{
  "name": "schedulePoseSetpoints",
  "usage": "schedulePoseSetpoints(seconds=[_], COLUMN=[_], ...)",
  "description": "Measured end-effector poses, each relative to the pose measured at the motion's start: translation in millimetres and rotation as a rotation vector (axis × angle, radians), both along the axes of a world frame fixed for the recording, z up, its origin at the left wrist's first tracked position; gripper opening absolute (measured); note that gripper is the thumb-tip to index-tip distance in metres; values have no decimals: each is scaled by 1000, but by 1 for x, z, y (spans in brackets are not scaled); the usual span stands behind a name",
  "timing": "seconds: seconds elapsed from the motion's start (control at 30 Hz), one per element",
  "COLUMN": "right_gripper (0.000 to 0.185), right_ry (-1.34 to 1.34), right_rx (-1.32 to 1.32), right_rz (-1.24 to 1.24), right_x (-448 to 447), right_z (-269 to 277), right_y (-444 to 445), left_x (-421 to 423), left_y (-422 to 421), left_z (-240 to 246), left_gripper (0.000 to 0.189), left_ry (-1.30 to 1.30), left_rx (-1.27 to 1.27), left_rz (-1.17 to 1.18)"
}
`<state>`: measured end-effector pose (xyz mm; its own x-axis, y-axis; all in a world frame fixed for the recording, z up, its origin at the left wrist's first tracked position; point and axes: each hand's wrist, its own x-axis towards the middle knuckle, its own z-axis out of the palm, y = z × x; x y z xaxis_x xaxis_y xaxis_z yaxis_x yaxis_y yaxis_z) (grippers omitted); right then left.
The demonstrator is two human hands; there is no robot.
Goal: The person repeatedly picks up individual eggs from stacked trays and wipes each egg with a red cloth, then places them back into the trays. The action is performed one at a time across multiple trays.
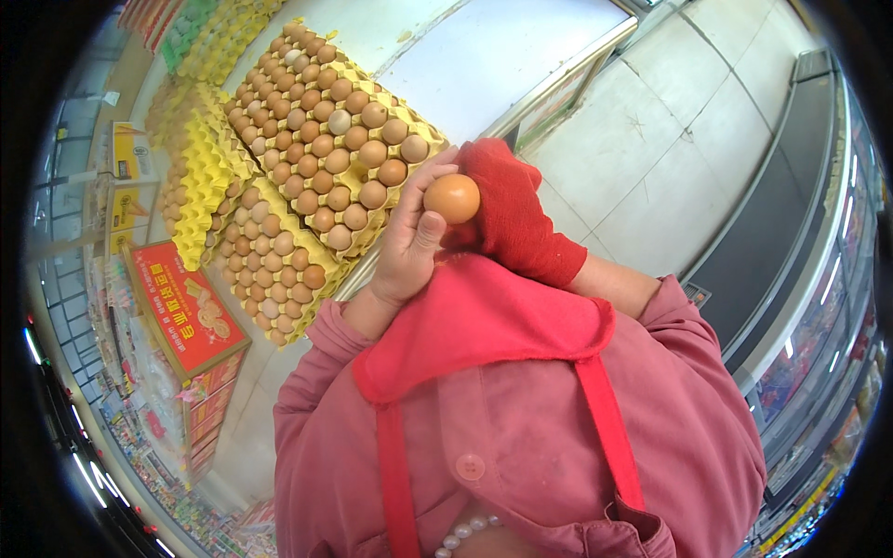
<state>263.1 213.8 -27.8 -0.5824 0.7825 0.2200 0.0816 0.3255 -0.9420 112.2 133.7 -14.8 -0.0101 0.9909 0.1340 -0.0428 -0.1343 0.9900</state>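
Note:
My bare left hand (411,234) holds a brown egg (452,198) between thumb and fingers, in front of the red apron (481,307). A red knit glove or cloth (513,206) covers my right hand, which is close against the egg's far side; its fingers are hidden, so its grip cannot be made out. To the left of my hands lies a large yellow egg tray (361,174) filled with brown and a few paler eggs (340,122). One cup near its middle holds no egg. Nearer to me, a second tray of eggs (268,258) adjoins it.
Yellow trays (202,202) stack up at the left, with green trays (188,31) behind. A red printed sign (187,307) and cartons (131,150) stand further left. A metal-edged white tabletop (502,63) lies ahead. A dark-topped display case (760,188) runs along the right.

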Motion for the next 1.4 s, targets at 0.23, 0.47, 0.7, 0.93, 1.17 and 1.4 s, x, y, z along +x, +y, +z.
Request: schedulePoseSetpoints(seconds=[0.23, 0.47, 0.7, 0.93, 1.17, 1.4], right_gripper=[41, 35, 40, 39, 26, 18], right_ry=[137, 24, 12, 57, -131, -158], right_rx=[-739, -13, -18, -104, -31, 100], right_rz=[-2, 41, 208, 164, 248, -96], right_x=[-6, 0, 1, -4, 2, -15], right_z=[9, -4, -7, 0, 0, 2], right_y=[-4, -4, 2, -3, -7, -9], left_x=[2, 1, 3, 6, 9, 11], left_y=[0, 2, 2, -7, -9, -9], left_z=[4, -1, 7, 15, 10, 9], left_gripper=[62, 69, 69, 51, 49, 52], left_ry=[43, 442, 726, 805, 820, 957], left_rx=[28, 157, 197, -48, -125, 64], left_rz=[82, 92, 187, 355, 294, 213])
